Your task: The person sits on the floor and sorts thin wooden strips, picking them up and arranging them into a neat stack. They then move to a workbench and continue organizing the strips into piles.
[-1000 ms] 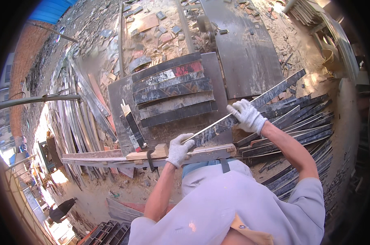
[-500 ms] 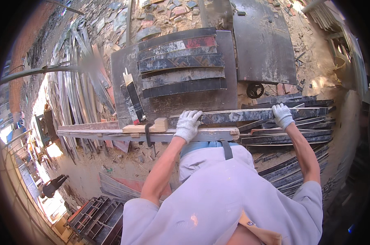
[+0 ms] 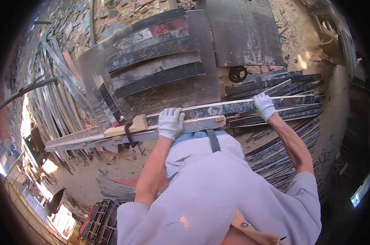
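Both my hands wear pale grey knitted gloves. My left hand (image 3: 170,122) is closed over the top edge of a long dark-faced plywood strip (image 3: 224,109), close to its left end. Farther right, my right hand (image 3: 264,106) grips the same strip, fingers curled over its pale upper edge. The strip stands roughly on edge along the near side of the saw table, in front of my waist. Beneath my left hand runs a long straight rail (image 3: 201,124). A light wood block (image 3: 140,122) sits left of that hand, with a dark clamp (image 3: 130,136) on the rail beside it.
Several dark plywood strips (image 3: 158,75) lie side by side on the dark table (image 3: 207,53). A second dark panel (image 3: 244,32) with a black handwheel (image 3: 238,74) stands right. Loose strips pile up (image 3: 283,145) at my right; long strips (image 3: 56,90) lie left. Offcuts litter the ground.
The view has turned, so the table and strips sit farther left and higher in the picture. Both hands keep their hold on the plywood strip, with little visible shift along the table.
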